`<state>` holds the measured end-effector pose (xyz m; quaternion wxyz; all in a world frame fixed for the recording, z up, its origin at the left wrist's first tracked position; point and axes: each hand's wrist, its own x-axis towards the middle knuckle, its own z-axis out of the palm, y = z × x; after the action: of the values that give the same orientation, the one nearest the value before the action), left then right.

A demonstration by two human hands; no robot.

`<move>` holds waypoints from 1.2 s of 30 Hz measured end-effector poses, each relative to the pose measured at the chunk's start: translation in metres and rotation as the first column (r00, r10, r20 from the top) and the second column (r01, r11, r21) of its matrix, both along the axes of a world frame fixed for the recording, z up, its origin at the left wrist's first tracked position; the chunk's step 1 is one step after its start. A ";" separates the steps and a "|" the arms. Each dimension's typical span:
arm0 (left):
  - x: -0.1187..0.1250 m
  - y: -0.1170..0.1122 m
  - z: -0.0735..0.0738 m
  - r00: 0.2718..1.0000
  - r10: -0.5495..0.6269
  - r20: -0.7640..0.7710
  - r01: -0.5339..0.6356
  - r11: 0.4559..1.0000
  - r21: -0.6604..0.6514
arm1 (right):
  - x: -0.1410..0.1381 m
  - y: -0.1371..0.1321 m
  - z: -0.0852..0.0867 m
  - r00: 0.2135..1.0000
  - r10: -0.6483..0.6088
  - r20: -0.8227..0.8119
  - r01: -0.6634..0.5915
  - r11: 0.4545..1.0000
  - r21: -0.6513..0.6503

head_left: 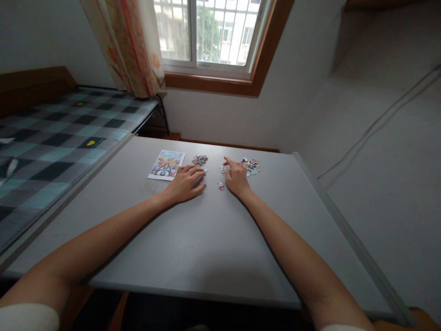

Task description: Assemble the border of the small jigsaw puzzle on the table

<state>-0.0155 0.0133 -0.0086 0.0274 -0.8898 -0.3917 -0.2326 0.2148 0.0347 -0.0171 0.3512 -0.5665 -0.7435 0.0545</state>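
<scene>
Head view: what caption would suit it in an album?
On a grey table, the left hand lies flat by a picture; the right hand points among scattered puzzle pieces.

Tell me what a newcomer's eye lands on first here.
On the grey table, the left hand lies flat beside a colourful picture card, and the right hand points a finger near a heap of puzzle pieces. A barred window glows above; a checked bed stands left.

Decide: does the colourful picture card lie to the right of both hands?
No, the picture card lies flat just to the left of the left hand.
</scene>
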 end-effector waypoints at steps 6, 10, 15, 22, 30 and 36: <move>0.001 -0.001 0.001 1.000 -0.005 -0.022 0.004 0.998 -0.065 | 0.001 0.002 -0.002 0.998 -0.059 -0.019 0.058 0.998 -0.027; 0.000 0.000 -0.001 0.999 -0.010 -0.041 0.007 0.997 -0.071 | 0.001 0.002 -0.002 0.999 -0.022 -0.036 0.021 1.000 -0.017; -0.001 0.001 -0.003 0.998 0.000 -0.062 -0.005 0.997 -0.079 | 0.002 0.003 -0.004 0.999 -0.025 -0.042 0.026 1.000 0.008; 0.000 -0.002 -0.001 0.998 0.062 -0.005 -0.062 0.998 -0.023 | 0.004 0.005 -0.008 0.999 -0.037 -0.015 0.037 0.999 0.029; 0.000 0.000 -0.004 0.998 0.050 -0.024 -0.051 0.998 -0.036 | 0.004 0.004 -0.009 0.999 0.034 0.028 -0.035 0.998 0.048; 0.000 0.000 -0.002 0.999 0.040 -0.009 -0.041 0.998 -0.038 | 0.005 0.007 -0.013 0.999 0.048 0.022 -0.049 0.997 0.053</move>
<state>-0.0152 0.0130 -0.0102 0.0168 -0.8830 -0.4139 -0.2208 0.2193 0.0421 -0.0297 0.3571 -0.5394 -0.7617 0.0371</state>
